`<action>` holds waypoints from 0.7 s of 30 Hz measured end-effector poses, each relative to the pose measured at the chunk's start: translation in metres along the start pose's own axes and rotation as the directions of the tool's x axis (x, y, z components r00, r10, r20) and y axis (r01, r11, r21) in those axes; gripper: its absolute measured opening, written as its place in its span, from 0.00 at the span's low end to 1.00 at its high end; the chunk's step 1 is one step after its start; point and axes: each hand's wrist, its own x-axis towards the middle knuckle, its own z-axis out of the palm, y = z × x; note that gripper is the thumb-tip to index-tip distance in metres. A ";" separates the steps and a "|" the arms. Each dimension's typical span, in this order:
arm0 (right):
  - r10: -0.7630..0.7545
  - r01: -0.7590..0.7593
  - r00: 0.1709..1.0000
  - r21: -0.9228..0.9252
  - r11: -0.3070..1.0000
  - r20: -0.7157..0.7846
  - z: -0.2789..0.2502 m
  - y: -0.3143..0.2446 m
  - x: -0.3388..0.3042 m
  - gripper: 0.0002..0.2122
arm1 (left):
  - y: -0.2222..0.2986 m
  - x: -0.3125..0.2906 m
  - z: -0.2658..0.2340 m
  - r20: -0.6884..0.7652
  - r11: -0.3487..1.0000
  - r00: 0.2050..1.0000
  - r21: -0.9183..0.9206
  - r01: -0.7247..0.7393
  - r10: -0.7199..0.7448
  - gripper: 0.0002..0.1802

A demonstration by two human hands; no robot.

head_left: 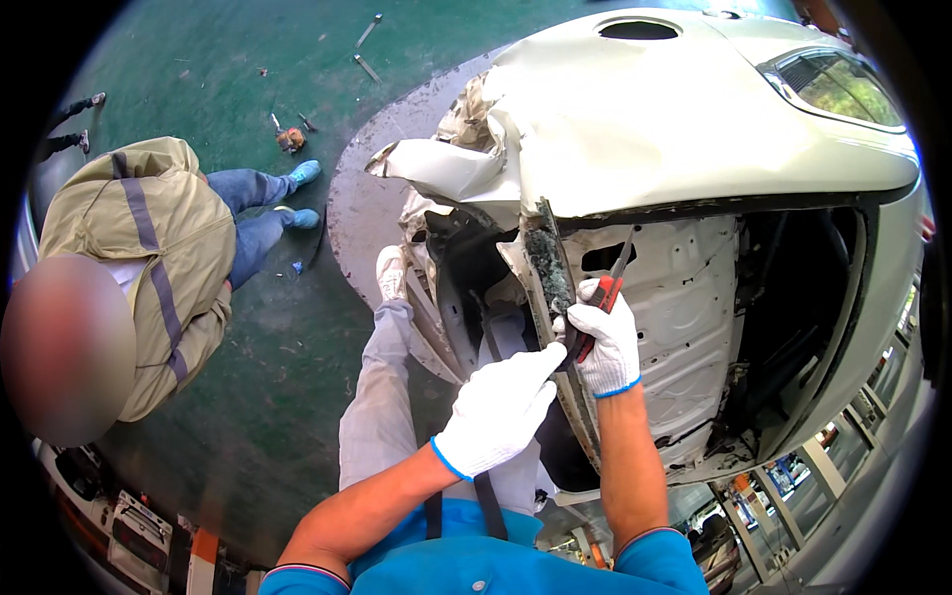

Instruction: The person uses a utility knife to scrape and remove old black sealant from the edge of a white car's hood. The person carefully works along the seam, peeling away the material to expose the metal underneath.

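In the head view, my right hand [607, 342], in a white knitted glove with a blue cuff, is closed round a red and black utility knife [603, 294]. Its pointed grey blade sticks up, away from me. My left hand [496, 412], gloved alike, lies just left of it, index finger stretched out and thumb apart. That fingertip meets a short dark piece [571, 347] beside the knife hand; what this piece belongs to is unclear. Both hands are over a narrow metal edge strip [547, 263] with crumbly grey-black residue, part of a cut-open white car body [635, 129].
Torn, crumpled sheet metal [436, 164] juts out at the body's left end. A person in a tan jacket [159, 268] is at the left. Metal pieces [368, 50] and a small rusty part [290, 138] lie on the green floor [297, 69]. My shoe [392, 274] is beside the body.
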 end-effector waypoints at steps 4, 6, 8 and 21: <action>0.005 -0.005 1.000 -0.001 1.000 0.016 -0.007 0.001 0.003 0.15 | -0.003 0.006 -0.001 0.022 0.990 0.994 -0.083 0.113 -0.112 0.20; 0.011 -0.011 1.000 -0.002 1.000 0.012 -0.008 0.001 0.003 0.15 | -0.006 0.013 -0.002 0.023 0.955 0.972 -0.182 0.234 -0.234 0.19; 0.007 -0.007 1.000 -0.010 1.000 -0.002 -0.008 0.001 0.004 0.15 | -0.011 0.020 -0.002 0.004 0.908 0.943 -0.267 0.323 -0.334 0.18; -0.034 0.033 0.999 -0.059 0.998 -0.008 -0.014 0.000 0.006 0.16 | -0.046 0.087 0.006 -0.176 0.785 0.869 -0.537 0.309 -0.463 0.19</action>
